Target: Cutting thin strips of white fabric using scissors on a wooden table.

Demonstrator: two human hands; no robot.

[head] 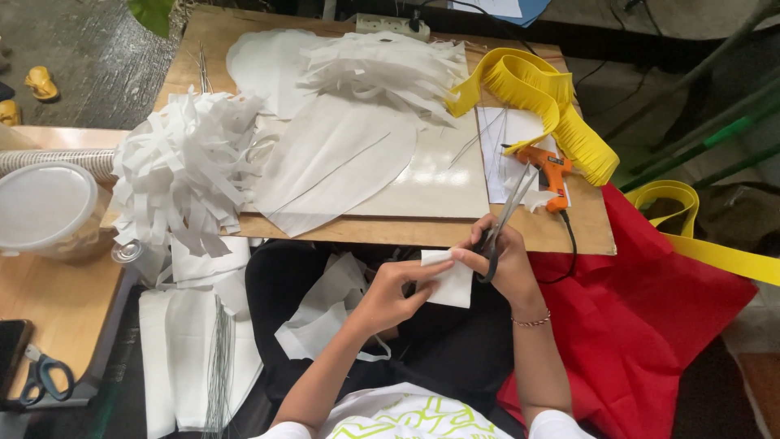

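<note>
Two hands work above my lap: left hand [398,291] pinches a white fabric piece [449,280]; right hand [505,258] grips scissors [502,223], blades pointing toward the glue gun [549,172].

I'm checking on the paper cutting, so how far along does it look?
Done: a heap of fringed white strips and a yellow fringe lie on the board. In hand: the left hand holds a white piece while the right hand works scissors. Left: uncut white sheets below.
</note>
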